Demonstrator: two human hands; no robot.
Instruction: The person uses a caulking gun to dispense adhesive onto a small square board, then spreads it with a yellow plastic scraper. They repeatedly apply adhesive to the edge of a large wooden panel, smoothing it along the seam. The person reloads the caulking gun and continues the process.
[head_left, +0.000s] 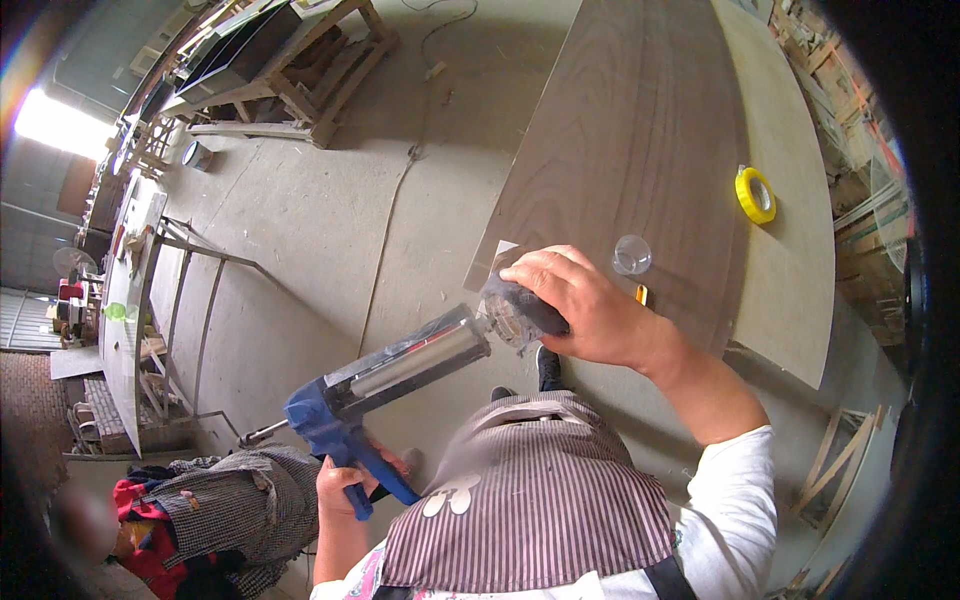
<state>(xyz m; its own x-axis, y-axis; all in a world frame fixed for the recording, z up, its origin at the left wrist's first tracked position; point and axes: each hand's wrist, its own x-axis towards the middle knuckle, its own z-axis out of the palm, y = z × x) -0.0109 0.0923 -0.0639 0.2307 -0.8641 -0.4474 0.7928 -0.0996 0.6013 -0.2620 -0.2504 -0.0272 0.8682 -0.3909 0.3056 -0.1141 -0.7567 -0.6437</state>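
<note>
Blue-and-silver glue gun (415, 360) over open grey floor (470, 150), by brown board's edge (545, 150) — left hand (337, 482) wraps its handle, right hand (600, 312) clasps dark bundle (530, 303).

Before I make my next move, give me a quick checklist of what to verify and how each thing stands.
1. Left hand holding the blue caulking gun: ok, closed at its handle.
2. Right hand holding the dark piece: ok, by the gun's front end.
3. Dark piece touching the gun: cannot tell.
4. Rod clear of the co-worker: cannot tell; they look close, but depth is unclear.
5. Clear plastic cup apart from the right hand: ok, on the brown board.
6. Yellow tape roll away from both hands: ok.
</note>
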